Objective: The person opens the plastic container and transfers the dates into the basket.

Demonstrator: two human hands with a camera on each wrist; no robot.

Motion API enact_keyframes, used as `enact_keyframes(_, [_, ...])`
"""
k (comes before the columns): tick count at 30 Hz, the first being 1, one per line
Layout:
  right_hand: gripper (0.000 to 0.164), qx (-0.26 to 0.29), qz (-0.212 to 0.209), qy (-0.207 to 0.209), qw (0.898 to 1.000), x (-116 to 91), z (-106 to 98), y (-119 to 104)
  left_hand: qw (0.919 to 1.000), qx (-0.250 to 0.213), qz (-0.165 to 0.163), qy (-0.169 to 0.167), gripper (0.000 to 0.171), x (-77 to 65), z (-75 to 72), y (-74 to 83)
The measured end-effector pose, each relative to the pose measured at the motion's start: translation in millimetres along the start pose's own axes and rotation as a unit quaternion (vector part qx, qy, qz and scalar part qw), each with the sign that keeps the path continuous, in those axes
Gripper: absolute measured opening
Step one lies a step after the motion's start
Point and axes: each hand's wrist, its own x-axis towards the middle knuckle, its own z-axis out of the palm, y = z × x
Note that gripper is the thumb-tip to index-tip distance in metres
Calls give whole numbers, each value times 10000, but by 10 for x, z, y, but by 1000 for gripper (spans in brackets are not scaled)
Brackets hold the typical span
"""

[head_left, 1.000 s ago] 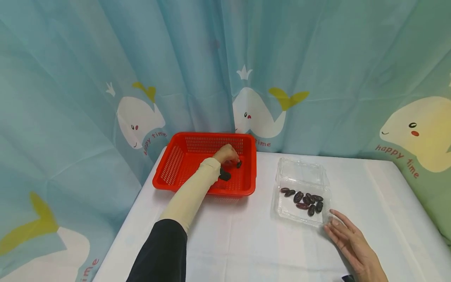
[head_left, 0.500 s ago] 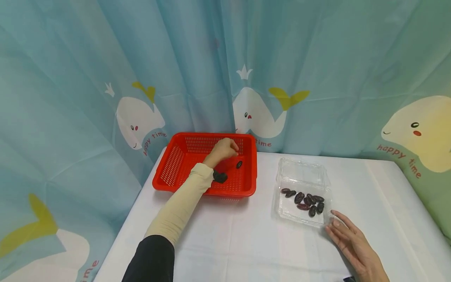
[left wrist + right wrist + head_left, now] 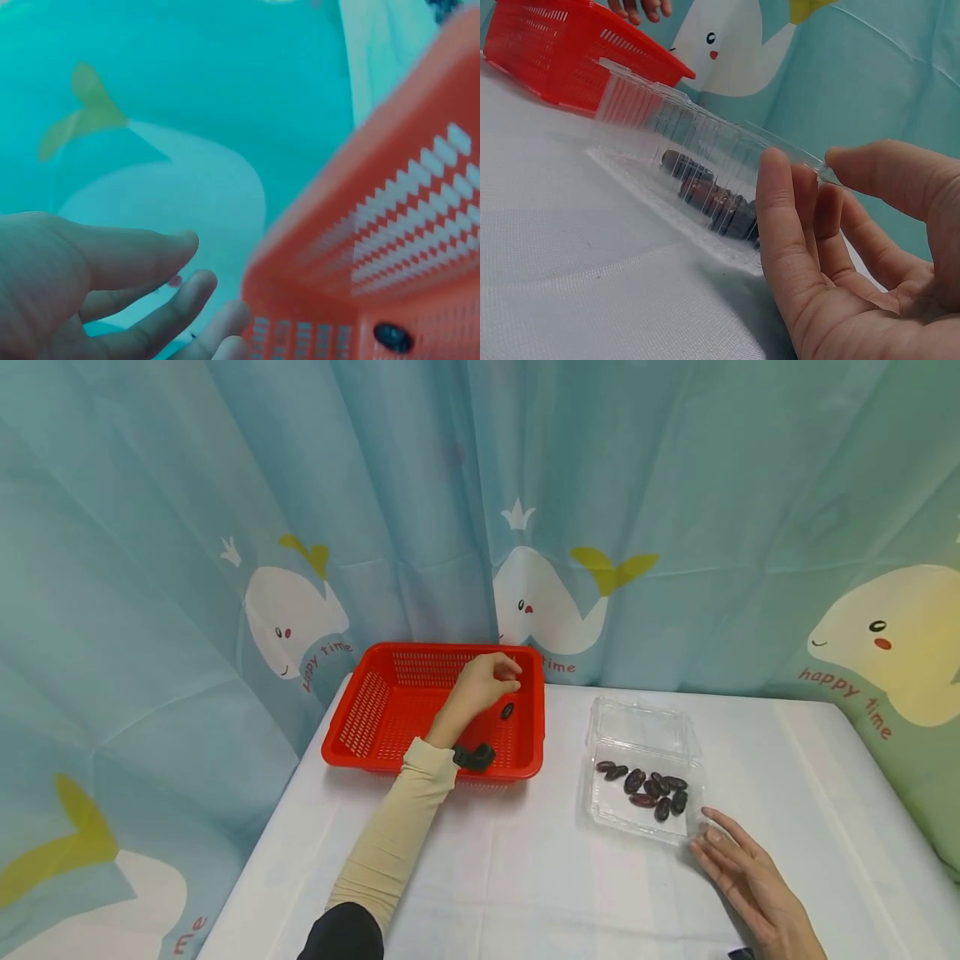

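Above the right half of a red perforated basket (image 3: pixel 450 648) is my left hand (image 3: pixel 480 685), its thumb and fingers apart with nothing between them. One dark date (image 3: pixel 507 711) lies on the basket floor below the fingers; the left wrist view also shows this date (image 3: pixel 393 337). Several dates (image 3: pixel 643 799) lie in a clear plastic clamshell box (image 3: pixel 637 829) whose lid stands raised at the back. With thumb and fingers, my right hand (image 3: pixel 750 877) holds the near right corner of the box, as the right wrist view (image 3: pixel 855 247) shows.
A white cloth covers the table (image 3: pixel 517 877). Behind it hangs a blue whale-print curtain (image 3: pixel 420 485), close to the basket's back edge. The basket stands left of the box with a strip of cloth between them.
My left hand has risen off the basket floor and shifted slightly right, leaving the date beneath it. My right hand and the box have stayed put.
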Motion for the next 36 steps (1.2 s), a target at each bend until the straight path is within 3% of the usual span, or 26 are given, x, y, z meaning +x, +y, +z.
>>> enact_keyframes(10, [38, -22, -103, -51, 9999, 2, 6, 5, 9979, -464, 416, -156, 21, -303, 243, 250])
enact_keyframes(18, [35, -110, 12, 33, 9999, 7, 8, 0, 9952, -701, 613, -302, 19, -487, 561, 403])
enact_keyframes(25, [36, -7, -140, -161, 9998, 14, 6, -6, 9908, -894, 768, -661, 18, -536, 917, 527])
enact_keyframes(36, [37, -93, -250, -251, 9993, 8, 14, -14, 9915, -945, 479, -753, 17, -529, 1299, 517])
